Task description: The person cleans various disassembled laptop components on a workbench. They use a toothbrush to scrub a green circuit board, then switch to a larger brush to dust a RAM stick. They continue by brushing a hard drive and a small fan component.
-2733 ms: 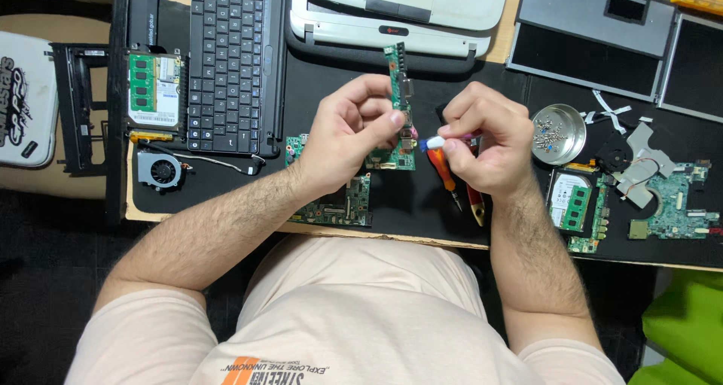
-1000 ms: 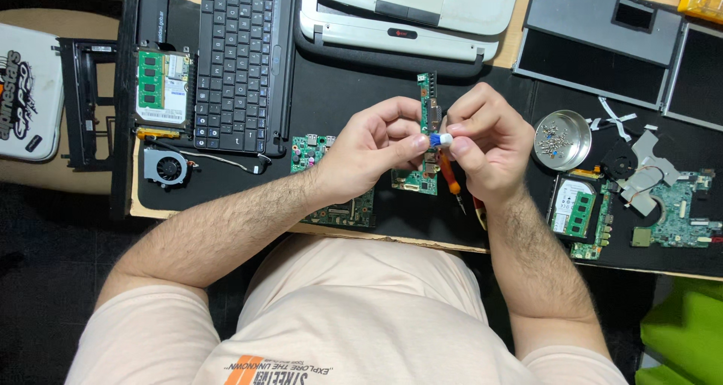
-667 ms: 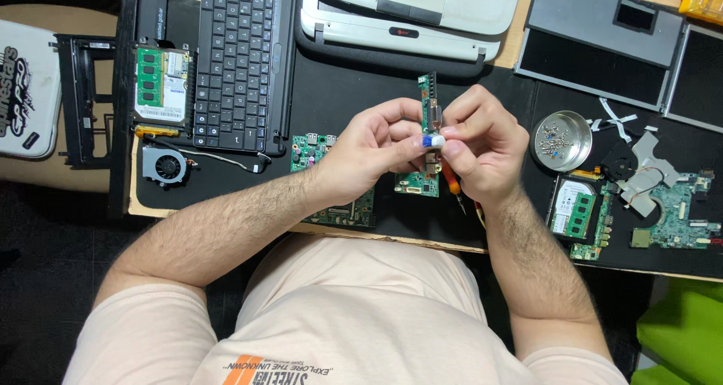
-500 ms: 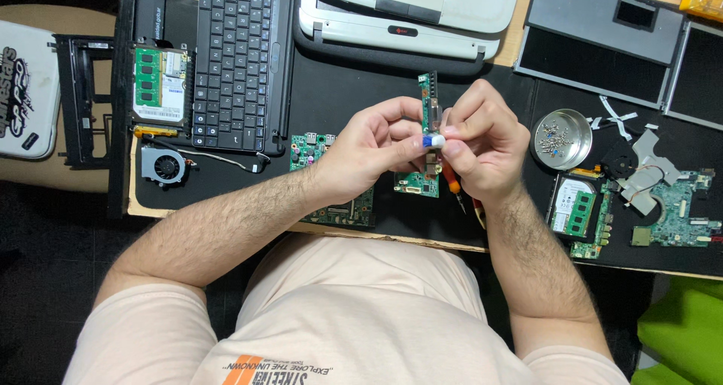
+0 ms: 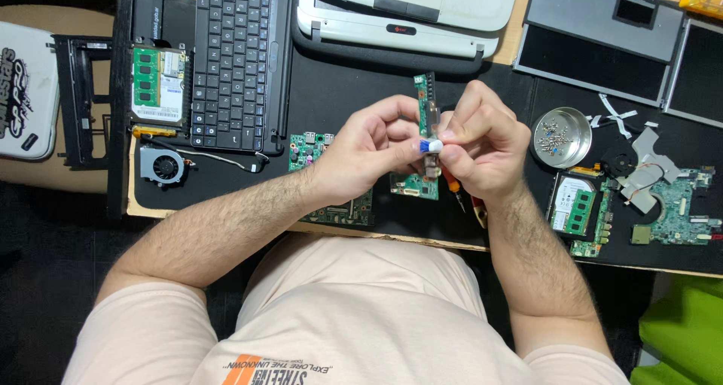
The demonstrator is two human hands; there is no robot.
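Head camera: we held a narrow green circuit board strip (image 5: 426,106) upright above the black work mat (image 5: 339,91).

Since a moment earlier, our hands had barely shifted. Our left hand (image 5: 369,155) stayed pinched on the strip's lower end, fingers together. Our right hand (image 5: 486,148) stayed closed around a small screwdriver with a white-and-blue cap (image 5: 431,146), pressed against the strip. A round metal dish of screws (image 5: 561,135) sat to the right.
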